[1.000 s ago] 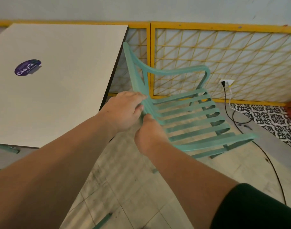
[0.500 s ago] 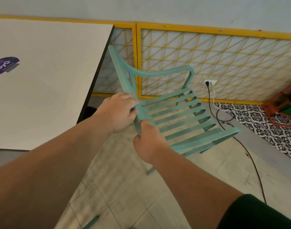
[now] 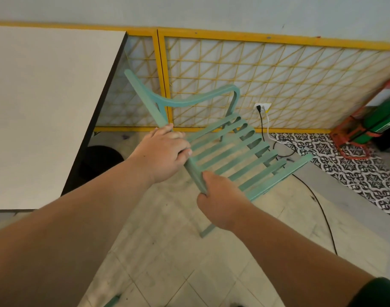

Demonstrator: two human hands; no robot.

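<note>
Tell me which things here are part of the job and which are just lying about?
In the job: green slatted chair, gripped on its side rail by the left hand and right hand.
Lying about: white table, yellow lattice panel, wall socket, black cable.

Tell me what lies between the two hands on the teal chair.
The head view shows a bare stretch of the side rail of the teal chair, slats joining it; left hand grips above, right hand below.
</note>
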